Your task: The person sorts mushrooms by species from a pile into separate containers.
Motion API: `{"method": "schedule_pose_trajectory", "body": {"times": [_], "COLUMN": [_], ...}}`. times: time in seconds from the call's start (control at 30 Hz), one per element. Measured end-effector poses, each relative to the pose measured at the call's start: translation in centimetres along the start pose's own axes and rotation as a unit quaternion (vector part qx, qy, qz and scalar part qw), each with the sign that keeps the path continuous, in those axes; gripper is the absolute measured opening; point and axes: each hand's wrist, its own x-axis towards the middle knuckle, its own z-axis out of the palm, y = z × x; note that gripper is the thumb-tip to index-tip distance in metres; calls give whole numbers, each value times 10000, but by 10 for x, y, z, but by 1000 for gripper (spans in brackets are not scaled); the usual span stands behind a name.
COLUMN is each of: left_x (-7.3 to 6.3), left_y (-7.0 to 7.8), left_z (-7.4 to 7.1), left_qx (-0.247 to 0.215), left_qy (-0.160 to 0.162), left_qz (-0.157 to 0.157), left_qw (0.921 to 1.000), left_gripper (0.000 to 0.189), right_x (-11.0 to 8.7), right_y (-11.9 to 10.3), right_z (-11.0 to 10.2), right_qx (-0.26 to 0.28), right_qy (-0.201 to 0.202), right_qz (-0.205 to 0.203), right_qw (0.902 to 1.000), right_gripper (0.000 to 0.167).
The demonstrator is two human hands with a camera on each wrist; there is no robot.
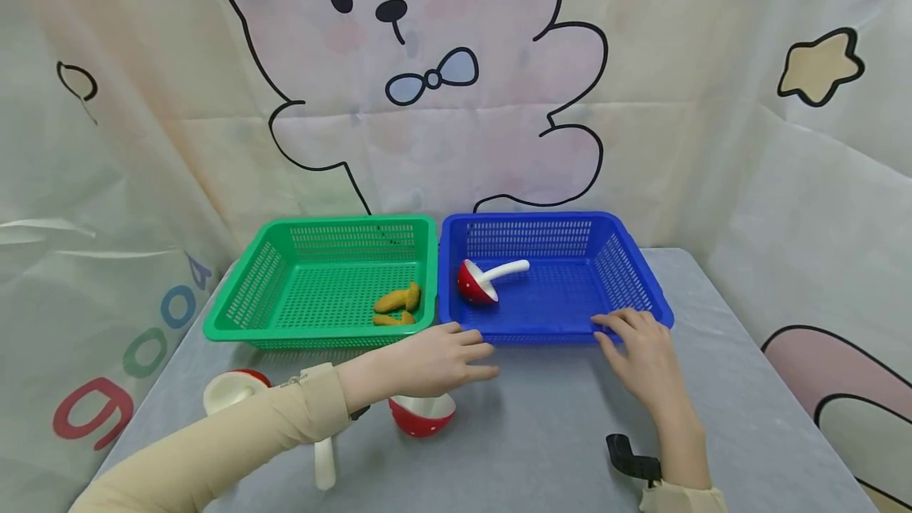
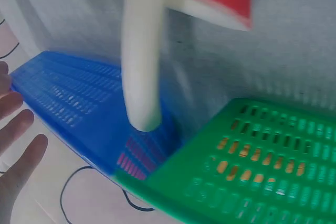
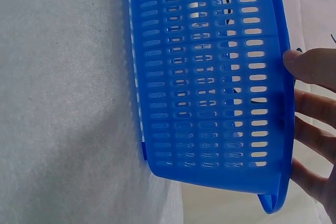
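My left hand (image 1: 442,359) hovers over the table with its fingers stretched to the right. Just below it is a red toy mushroom (image 1: 422,419) with white dots, cap down. The left wrist view shows a toy mushroom's white stem (image 2: 142,61) close to the camera, apart from my spread fingers (image 2: 23,156). My right hand (image 1: 641,351) grips the near rim of the blue basket (image 1: 527,337), thumb outside and fingers over the edge. Inside that basket lies another red toy mushroom (image 1: 476,285) with its white stem pointing right.
Left of the blue basket stands a green basket (image 1: 321,335) holding two mustard-brown curved pieces (image 1: 397,301). A red-and-white toy mushroom (image 1: 231,390) lies at the table's left, and a white stem (image 1: 324,465) sticks out under my left forearm. A printed curtain (image 1: 677,141) hangs behind.
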Motion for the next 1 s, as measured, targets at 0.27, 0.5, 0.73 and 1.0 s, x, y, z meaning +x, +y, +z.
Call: {"method": "schedule_pose_trajectory", "body": {"times": [0.27,0.5,0.73,1.0], "left_x": [-15,-24,-29,-28], "left_y": [-1,-2,-3,-7], "left_z": [4,10,14,20], "left_qx": [143,700,1121,1213], "left_qy": [-367,-695,-931,-1055], "left_qz": [99,316,613,725], "left_qw": [9992,9946,9874,9843], "left_gripper": [54,55,57,58], "right_x": [-1,-1,-1,-2], "right_y": [0,0,0,-1], "right_z": [-1,-1,-1,-1], "right_qx": [5,15,48,-7], "right_qy": [-4,4,-33,-69], "right_qz": [7,28,58,84], "right_qw": [10000,10000,10000,9999], "right_gripper": [19,19,20,19]}}
